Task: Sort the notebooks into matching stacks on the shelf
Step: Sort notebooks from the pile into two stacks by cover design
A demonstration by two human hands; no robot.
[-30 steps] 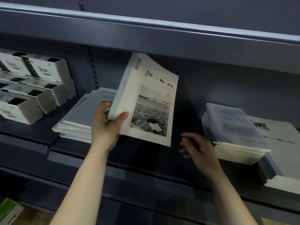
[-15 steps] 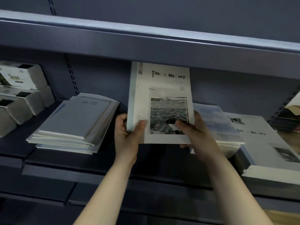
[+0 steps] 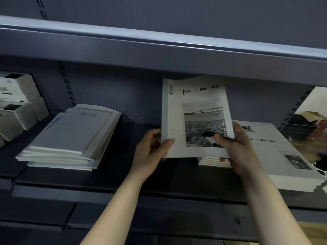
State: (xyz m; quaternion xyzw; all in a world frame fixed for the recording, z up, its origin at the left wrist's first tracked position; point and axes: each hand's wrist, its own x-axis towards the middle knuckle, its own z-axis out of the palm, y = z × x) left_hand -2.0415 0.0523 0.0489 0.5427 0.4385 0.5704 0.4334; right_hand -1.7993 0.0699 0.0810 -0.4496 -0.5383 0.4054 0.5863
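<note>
I hold a white notebook [image 3: 194, 106] with a sea photo on its cover upright above the shelf board [image 3: 123, 174]. My left hand [image 3: 150, 152] grips its lower left corner, thumb on the cover. My right hand [image 3: 235, 147] grips its lower right corner, thumb on the photo. A stack with the same cover [image 3: 283, 156] lies flat at the right. Behind the held notebook, only the page edges of another stack [image 3: 212, 161] show. A fanned stack of pale blue-white notebooks [image 3: 70, 137] lies at the left.
White boxes [image 3: 17, 106] are piled at the far left of the shelf. The upper shelf's edge [image 3: 159, 50] hangs just above the held notebook's top. Past the right upright stand dark trays and a brown bag [image 3: 309, 117].
My right hand came up and took the notebook's right corner. The notebook turned face-on and moved right, away from the left stack and toward the matching one.
</note>
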